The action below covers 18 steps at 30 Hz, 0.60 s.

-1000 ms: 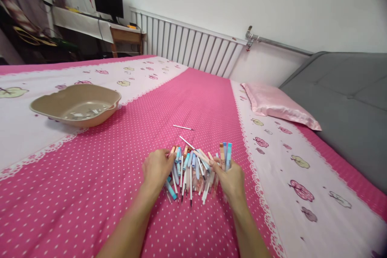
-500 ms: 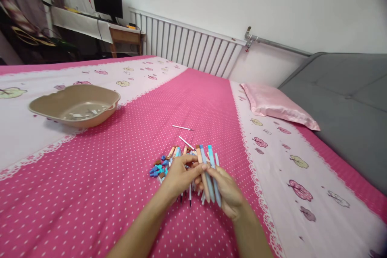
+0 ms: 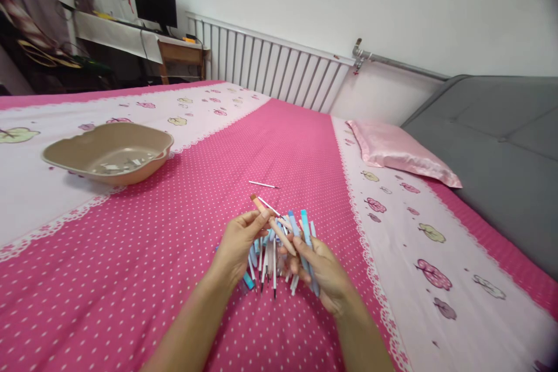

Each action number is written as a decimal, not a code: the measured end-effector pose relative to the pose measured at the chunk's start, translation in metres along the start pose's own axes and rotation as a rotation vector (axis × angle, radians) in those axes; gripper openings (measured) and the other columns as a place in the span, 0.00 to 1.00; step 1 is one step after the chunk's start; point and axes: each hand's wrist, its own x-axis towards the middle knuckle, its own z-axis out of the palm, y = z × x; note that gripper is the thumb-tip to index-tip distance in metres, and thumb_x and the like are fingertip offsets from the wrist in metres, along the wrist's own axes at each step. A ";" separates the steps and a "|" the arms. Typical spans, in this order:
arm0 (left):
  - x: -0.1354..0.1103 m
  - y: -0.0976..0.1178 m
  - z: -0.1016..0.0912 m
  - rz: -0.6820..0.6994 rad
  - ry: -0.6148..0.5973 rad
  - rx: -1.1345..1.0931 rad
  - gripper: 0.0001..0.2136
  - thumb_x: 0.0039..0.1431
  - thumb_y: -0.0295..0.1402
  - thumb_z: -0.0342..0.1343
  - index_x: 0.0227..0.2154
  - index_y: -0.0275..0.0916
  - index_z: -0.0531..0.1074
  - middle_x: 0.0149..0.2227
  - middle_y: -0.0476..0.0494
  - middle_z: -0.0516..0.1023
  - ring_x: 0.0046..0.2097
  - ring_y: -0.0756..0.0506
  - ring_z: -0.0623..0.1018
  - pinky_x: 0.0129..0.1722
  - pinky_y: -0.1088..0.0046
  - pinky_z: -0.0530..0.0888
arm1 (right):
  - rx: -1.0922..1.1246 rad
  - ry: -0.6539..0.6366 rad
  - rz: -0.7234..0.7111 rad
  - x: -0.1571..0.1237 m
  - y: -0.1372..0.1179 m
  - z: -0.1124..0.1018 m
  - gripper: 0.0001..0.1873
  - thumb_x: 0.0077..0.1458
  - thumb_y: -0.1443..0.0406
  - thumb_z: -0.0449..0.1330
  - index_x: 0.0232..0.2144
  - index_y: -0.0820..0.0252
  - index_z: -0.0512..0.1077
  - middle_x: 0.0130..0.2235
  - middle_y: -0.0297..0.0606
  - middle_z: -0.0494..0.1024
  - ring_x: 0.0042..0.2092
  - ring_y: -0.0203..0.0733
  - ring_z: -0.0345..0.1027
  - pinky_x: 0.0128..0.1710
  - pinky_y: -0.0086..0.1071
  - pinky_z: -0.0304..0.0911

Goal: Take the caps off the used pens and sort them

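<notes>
My left hand (image 3: 244,238) pinches a peach pen (image 3: 279,231) with a brown end, tilted toward the upper left. Several blue pens (image 3: 307,238) are held in my right hand (image 3: 322,270), its thumb lying across them. The lower end of the peach pen is close to the right fingers; I cannot tell whether they touch it. Below and between both hands lies a pile of pen parts and thin white refills (image 3: 274,267) with dark tips, partly hidden by the hands. Two more white refills, one of them a loose refill (image 3: 263,184), lie just beyond.
A beige basin (image 3: 108,151) with small pale pieces inside stands on the bed (image 3: 209,180) at the left. At the right lies a pink pillow (image 3: 399,154) against the grey headboard (image 3: 492,133). A white radiator (image 3: 270,61) and a desk with a monitor (image 3: 154,3) are behind.
My left hand has moved left, drawing the peach pen away from the bunch and tilting it. My right hand keeps the blue pens in nearly the same place.
</notes>
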 end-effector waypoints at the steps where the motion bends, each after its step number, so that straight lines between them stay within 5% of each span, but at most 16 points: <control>1: 0.000 0.000 0.000 0.000 -0.006 -0.020 0.13 0.44 0.40 0.63 0.26 0.34 0.77 0.28 0.43 0.77 0.29 0.51 0.72 0.32 0.77 0.67 | 0.007 -0.015 0.000 0.000 0.000 0.000 0.16 0.47 0.57 0.64 0.33 0.64 0.71 0.28 0.37 0.76 0.18 0.25 0.61 0.11 0.15 0.49; 10: -0.006 0.003 0.004 -0.061 -0.206 -0.072 0.14 0.46 0.37 0.62 0.36 0.36 0.77 0.31 0.43 0.78 0.32 0.50 0.74 0.37 0.75 0.68 | 0.121 -0.036 0.044 0.000 -0.002 0.001 0.14 0.42 0.60 0.67 0.29 0.64 0.71 0.23 0.31 0.71 0.17 0.22 0.51 0.11 0.14 0.44; 18: -0.003 -0.002 0.003 -0.015 -0.184 -0.016 0.12 0.46 0.39 0.62 0.31 0.36 0.78 0.29 0.45 0.79 0.33 0.49 0.75 0.38 0.75 0.67 | 0.034 0.020 -0.043 0.002 0.000 0.001 0.19 0.39 0.58 0.69 0.31 0.64 0.71 0.22 0.33 0.74 0.17 0.23 0.55 0.11 0.15 0.46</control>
